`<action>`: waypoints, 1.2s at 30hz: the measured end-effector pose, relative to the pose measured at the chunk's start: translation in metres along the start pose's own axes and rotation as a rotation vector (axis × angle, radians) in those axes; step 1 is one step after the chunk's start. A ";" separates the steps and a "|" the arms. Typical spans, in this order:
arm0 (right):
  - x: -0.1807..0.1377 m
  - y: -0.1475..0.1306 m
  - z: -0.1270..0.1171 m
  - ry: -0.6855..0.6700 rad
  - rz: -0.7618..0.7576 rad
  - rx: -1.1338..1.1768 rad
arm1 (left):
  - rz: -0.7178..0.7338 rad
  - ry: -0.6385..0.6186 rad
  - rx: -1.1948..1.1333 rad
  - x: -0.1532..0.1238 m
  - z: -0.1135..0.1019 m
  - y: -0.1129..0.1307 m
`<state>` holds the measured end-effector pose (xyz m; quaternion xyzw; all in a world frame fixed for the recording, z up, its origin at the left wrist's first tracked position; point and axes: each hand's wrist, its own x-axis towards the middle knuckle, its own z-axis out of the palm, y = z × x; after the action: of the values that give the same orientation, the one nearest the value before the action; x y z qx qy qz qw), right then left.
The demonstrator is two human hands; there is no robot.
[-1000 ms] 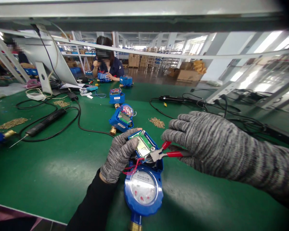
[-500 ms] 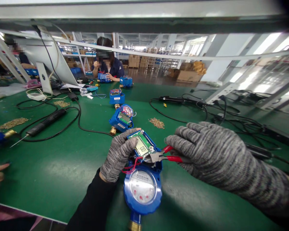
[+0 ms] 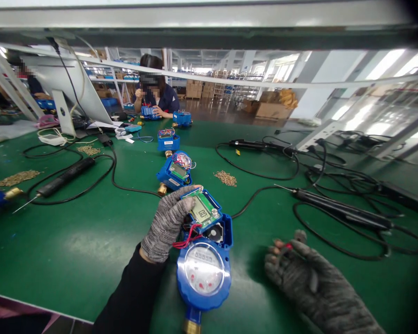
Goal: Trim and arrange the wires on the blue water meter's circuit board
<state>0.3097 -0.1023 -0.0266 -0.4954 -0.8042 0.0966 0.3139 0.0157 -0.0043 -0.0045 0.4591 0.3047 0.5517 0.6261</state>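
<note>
My left hand (image 3: 169, 222), in a grey knitted glove with bare fingertips, is closed on a green circuit board (image 3: 205, 209) with a small display. It holds the board tilted above the open box of a blue water meter (image 3: 205, 273). Red wires (image 3: 189, 237) run between board and meter, and a round dark part shows inside the box. The meter's clear dial faces up; its brass fitting points toward me. Gloved too, my right hand (image 3: 292, 266) is lower right, apart from the meter, fingers curled around red-handled pliers (image 3: 288, 246). Only a bit of red shows; the jaws are hidden.
Other blue meters (image 3: 176, 174) stand in a row beyond. Small brass-coloured screws lie in piles (image 3: 225, 178). Electric screwdrivers with cables lie at right (image 3: 341, 209) and left (image 3: 66, 176). A co-worker (image 3: 160, 95) handles a meter across the green table (image 3: 101, 241); a monitor (image 3: 73, 88) stands left.
My right hand has drawn the pliers away from the board, down and to the right. My left hand still holds the board. The other person's hand at the left edge has left view.
</note>
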 end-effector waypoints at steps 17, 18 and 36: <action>0.105 -0.074 -0.069 -0.017 -0.649 -0.814 | 0.026 -0.031 0.005 -0.003 0.002 -0.003; 0.115 -0.083 -0.070 -0.031 -0.683 -0.848 | 0.029 -0.030 0.005 -0.003 0.002 -0.003; 0.148 -0.110 -0.063 -0.204 -0.746 -0.955 | 0.041 -0.027 0.005 -0.004 0.002 0.002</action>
<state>0.2201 -0.0388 0.1349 -0.2548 -0.9037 -0.3440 -0.0085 0.0164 -0.0088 -0.0026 0.4743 0.2882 0.5574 0.6175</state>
